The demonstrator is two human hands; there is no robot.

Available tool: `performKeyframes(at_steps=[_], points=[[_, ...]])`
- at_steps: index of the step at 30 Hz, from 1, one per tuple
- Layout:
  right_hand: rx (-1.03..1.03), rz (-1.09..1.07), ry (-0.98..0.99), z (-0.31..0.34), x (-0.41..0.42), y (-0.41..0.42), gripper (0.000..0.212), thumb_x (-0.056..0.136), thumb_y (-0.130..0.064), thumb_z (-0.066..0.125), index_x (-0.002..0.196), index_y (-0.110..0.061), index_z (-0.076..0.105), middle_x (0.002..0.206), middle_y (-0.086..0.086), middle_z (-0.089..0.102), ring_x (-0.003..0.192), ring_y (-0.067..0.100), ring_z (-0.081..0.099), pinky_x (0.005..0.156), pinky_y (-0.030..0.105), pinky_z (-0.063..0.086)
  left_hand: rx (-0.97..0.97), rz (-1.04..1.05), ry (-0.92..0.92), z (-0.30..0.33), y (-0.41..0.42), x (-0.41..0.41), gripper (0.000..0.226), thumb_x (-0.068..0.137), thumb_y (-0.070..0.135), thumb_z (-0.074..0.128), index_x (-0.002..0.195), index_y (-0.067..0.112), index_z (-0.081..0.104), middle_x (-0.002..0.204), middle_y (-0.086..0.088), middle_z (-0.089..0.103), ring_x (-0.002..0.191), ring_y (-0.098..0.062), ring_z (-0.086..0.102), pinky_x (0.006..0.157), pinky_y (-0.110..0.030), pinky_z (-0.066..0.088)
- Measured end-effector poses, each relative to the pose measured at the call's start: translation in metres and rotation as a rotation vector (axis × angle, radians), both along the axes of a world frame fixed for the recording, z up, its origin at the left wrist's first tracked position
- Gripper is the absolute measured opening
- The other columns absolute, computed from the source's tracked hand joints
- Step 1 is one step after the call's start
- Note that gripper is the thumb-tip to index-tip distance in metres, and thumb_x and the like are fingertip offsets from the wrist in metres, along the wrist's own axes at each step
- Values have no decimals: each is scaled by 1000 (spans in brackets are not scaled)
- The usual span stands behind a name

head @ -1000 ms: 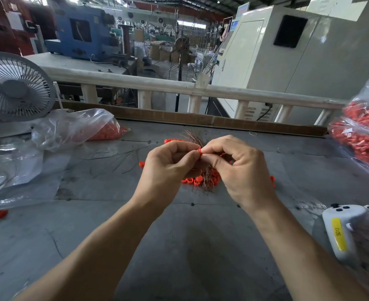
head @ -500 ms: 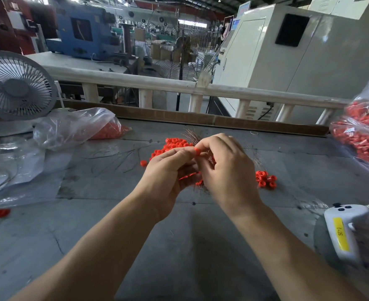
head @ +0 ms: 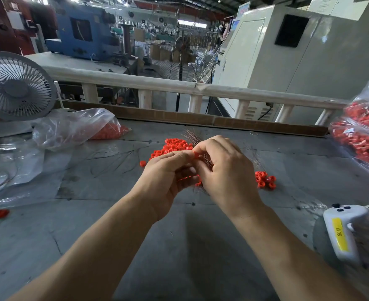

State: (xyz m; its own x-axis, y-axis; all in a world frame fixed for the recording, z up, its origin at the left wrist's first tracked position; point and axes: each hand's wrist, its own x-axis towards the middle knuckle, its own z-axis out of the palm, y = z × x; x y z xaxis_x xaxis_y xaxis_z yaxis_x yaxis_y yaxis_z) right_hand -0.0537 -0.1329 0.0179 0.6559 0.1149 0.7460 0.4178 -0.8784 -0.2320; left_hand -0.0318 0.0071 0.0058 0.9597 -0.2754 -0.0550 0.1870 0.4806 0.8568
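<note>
Left hand (head: 168,179) is raised over the tabletop (head: 179,235), thumb and forefinger closed in a pinch on a red ring (head: 196,155). Right hand (head: 227,170), fingers curled, pinches the same ring from the other side. Thin wires (head: 191,136) fan out just beyond its fingertips.

Surroundings, left to right:
- Desk fan (head: 14,88), far left.
- Clear bag (head: 70,129) of red parts beside it.
- Loose pile of rings (head: 172,146) just behind the hands.
- Small cluster (head: 265,180) right of the right hand.
- White controller (head: 340,233), near right.
- Full bag (head: 361,140) at the right edge.
</note>
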Motion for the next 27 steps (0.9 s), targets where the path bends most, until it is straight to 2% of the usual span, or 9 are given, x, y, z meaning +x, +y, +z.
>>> performKeyframes(at_steps=[4,8,14,16,18,21,23,27], points=[[-41,-30,-20,0,0,2,10,85,-16,74,93,-19,68,93,-7,65,91,18,59,69,25,40,-3,-17,-3,0,1,1,18,97,11,62,108,-2,70,85,-14,62,74,-20,62,64,-27,58],[-26,-25,-68,0,0,-1,7,88,-14,75,90,-16,69,91,-6,65,88,17,56,70,23,37,-85,-41,53,0,-1,1,14,99,16,61,97,6,69,81,-9,66,70,-17,66,68,-28,61],[-7,23,-118,1,1,-3,6,89,-9,74,84,-10,70,85,0,67,85,24,56,77,37,49,-58,-65,39,0,-1,1,21,99,16,59,83,9,71,73,-7,65,65,-16,67,64,-27,61],[-12,33,-119,2,1,-4,6,89,-10,74,84,-10,70,86,0,67,86,25,57,79,41,49,-51,-60,21,1,-1,0,19,99,16,59,85,9,70,73,-7,64,65,-16,65,64,-27,60],[-46,37,-112,4,0,-3,4,89,-12,75,88,-12,72,89,-1,67,89,24,57,80,39,49,-35,-42,-12,1,1,1,17,99,15,59,89,8,70,76,-8,64,68,-16,65,66,-28,60],[-70,9,-110,6,-2,-3,8,91,-18,75,98,-16,75,91,-2,63,85,19,58,69,28,47,-42,-22,-52,3,4,0,13,100,14,60,102,4,68,86,-12,64,76,-20,63,71,-30,58],[-39,34,-94,6,-3,-3,11,93,-19,74,104,-17,74,91,-2,64,81,17,62,64,30,51,-63,-6,-53,3,5,0,17,98,12,62,110,2,69,92,-15,64,81,-22,61,73,-30,57],[9,100,-39,3,-1,-4,16,94,-16,71,110,-14,70,103,-2,68,92,16,65,76,28,53,-27,13,-57,3,5,0,34,96,9,61,125,-9,63,108,-24,62,96,-32,59,79,-34,56]])
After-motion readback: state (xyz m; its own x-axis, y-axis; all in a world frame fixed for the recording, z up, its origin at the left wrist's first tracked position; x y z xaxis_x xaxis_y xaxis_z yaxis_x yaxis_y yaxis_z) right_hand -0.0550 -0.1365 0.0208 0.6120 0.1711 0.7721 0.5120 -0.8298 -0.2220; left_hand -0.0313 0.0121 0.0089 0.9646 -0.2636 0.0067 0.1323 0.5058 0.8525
